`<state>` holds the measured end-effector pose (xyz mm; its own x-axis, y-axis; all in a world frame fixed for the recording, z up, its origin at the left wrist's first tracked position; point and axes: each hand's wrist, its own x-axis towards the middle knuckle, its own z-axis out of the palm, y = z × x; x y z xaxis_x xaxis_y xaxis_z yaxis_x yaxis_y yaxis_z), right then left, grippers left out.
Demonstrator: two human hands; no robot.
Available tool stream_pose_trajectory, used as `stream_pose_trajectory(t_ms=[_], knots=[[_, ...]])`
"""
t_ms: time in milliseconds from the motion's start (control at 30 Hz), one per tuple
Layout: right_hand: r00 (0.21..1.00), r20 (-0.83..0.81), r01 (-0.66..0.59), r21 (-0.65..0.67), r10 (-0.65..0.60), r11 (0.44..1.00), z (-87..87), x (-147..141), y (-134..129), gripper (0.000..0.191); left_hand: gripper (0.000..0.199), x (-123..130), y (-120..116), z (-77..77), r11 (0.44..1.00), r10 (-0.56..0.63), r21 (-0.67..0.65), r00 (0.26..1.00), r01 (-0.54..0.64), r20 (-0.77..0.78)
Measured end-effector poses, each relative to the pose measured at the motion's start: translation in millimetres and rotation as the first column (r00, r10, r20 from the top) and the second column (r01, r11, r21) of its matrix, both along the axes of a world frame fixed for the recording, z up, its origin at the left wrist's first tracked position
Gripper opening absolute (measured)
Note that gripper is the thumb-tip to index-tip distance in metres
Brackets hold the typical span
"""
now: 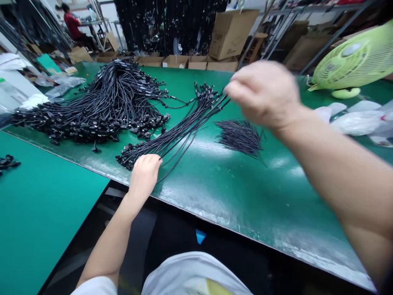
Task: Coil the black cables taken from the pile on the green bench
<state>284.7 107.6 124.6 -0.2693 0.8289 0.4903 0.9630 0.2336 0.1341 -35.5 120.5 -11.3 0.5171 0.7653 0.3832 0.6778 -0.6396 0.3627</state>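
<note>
A long bundle of black cables (181, 127) with small connectors lies slantwise on the green table (196, 180). My left hand (145, 170) is closed at the bundle's near end, its fingers on cable ends beside the connectors. Raised and slightly blurred, my right hand (262, 92) is closed on cable ends at the bundle's far right end. Below it lies a pile of short thin black strips (239, 137). At the left a large heap of black cables (113, 98) spreads over the table.
A green fan (353, 53) and white plastic bags (357, 121) are at the right. Cardboard boxes (233, 32) stand behind the table. Clear bags (66, 84) lie at the back left. A person in red (73, 25) sits far off.
</note>
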Motion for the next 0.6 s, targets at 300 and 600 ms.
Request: stream_pose_trajectory(t_ms=[300, 600], knots=[[0.858, 0.234, 0.482, -0.057, -0.457, 0.874, -13.4, 63.0, -78.4, 0.054, 0.033, -11.6, -9.6, 27.4, 0.949, 0.054, -0.306, 0.920, 0.073, 0.388], [0.692, 0.294, 0.722, -0.246, -0.660, 0.647, -51.3, 122.6, -123.8, 0.032, 0.026, -28.6, 8.3, 3.2, 0.940, 0.104, -0.334, 0.992, -0.075, 0.071]])
